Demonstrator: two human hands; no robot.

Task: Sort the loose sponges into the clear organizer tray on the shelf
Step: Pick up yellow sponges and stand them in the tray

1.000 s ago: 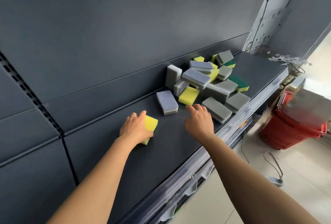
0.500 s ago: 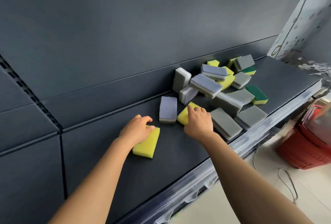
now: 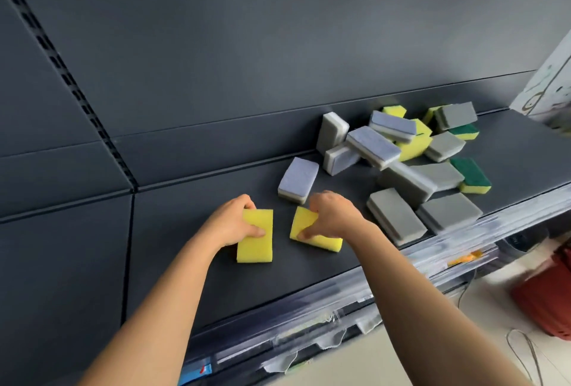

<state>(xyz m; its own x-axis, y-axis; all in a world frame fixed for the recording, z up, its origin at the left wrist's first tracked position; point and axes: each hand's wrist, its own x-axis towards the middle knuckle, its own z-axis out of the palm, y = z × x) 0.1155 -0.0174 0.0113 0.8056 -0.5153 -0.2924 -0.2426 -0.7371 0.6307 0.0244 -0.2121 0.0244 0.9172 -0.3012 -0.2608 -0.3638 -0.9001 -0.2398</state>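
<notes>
Yellow left sponge (image 3: 256,246) gripped in my left hand (image 3: 231,225), right sponge (image 3: 323,242) pinched in my right hand (image 3: 333,215); shelf-edge labels (image 3: 309,330) unreadable.

We look through a single wide-angle camera worn on the head. It stands close before the shelf (image 3: 293,280) and tilts forward and down along both forearms. The view faces the dark back panel (image 3: 278,30). The left hand (image 3: 230,225) and right hand (image 3: 335,215) are near at centre, the sponge pile (image 3: 401,151) lies farther right, and the floor (image 3: 494,302) shows at the near right.
</notes>
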